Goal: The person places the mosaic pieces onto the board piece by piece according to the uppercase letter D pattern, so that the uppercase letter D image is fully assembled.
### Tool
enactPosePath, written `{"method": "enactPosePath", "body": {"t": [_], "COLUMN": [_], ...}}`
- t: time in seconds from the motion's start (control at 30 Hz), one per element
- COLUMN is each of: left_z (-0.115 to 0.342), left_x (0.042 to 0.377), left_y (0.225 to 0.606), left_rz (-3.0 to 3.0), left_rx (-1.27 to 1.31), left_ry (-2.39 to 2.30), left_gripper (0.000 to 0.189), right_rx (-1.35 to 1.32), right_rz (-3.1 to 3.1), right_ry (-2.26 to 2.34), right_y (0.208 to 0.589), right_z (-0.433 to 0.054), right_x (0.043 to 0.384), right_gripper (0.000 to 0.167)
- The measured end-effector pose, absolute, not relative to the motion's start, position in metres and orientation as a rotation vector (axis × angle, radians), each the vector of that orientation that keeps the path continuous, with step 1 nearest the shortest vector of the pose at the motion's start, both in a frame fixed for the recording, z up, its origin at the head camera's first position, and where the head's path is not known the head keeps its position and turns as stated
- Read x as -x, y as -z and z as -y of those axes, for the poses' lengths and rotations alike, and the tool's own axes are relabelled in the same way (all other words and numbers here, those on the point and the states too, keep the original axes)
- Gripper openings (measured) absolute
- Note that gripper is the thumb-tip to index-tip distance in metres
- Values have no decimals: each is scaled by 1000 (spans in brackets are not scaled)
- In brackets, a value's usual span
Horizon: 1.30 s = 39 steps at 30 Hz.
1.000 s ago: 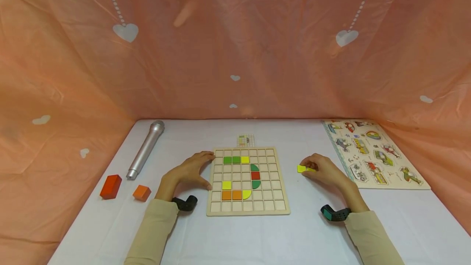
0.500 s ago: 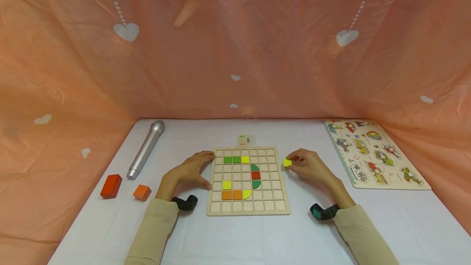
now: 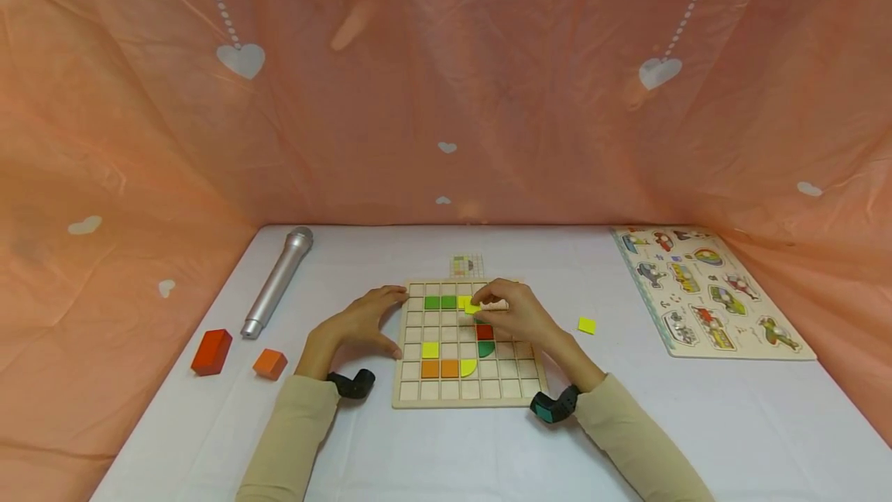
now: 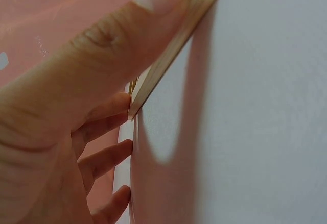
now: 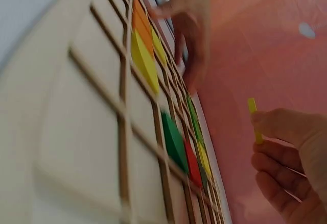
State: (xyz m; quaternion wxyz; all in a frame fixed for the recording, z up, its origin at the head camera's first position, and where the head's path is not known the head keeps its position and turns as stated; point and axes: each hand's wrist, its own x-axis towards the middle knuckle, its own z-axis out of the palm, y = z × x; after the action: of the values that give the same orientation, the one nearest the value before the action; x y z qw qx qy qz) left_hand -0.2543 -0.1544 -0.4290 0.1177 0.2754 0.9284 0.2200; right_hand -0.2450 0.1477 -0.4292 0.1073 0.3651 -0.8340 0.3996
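A wooden grid board [image 3: 449,393] lies on the white table, bearing green, yellow, red and orange tiles in several squares. My right hand [image 3: 512,312] is above the board's upper middle and pinches a small flat yellow tile [image 5: 254,121] between thumb and fingertips. In the right wrist view, that tile stands off the board's surface. Along the board's left edge rests my left hand [image 3: 358,324], fingers spread, its thumb [image 4: 117,35] touching the wooden rim. Another yellow tile [image 3: 587,325], a square one, lies on the table to the right. My right hand partly covers the upper right squares.
Behind the board is a small pattern card [image 3: 466,266]. At left are a silver microphone [image 3: 277,285], a red block [image 3: 211,352] and an orange block [image 3: 269,364]. A picture puzzle board [image 3: 711,293] lies at the far right; a pink curtain [image 3: 446,99] closes the back.
My right hand has picked up a yellow tile from the right and carried it left over the board. The other yellow tile stays on the table. My left hand has not moved.
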Motion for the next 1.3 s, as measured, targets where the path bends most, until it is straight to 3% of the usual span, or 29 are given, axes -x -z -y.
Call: {"method": "enactPosePath", "body": {"t": [0.5,1.3], "left_z": [155,155], "left_x": [256,256], "left_y": [431,430], "left_rz": [-2716,-2718], "left_rx": [-820,-812], "left_ry": [-646,-625], "left_gripper": [99,99], "right_rx": [-1123,-1219], "right_rz": [2587,2573], "right_ry": [-1226,-1026], "right_y": [445,452], "right_z": [-97,-92], "right_x": [235,238], "right_gripper": [9,11]}}
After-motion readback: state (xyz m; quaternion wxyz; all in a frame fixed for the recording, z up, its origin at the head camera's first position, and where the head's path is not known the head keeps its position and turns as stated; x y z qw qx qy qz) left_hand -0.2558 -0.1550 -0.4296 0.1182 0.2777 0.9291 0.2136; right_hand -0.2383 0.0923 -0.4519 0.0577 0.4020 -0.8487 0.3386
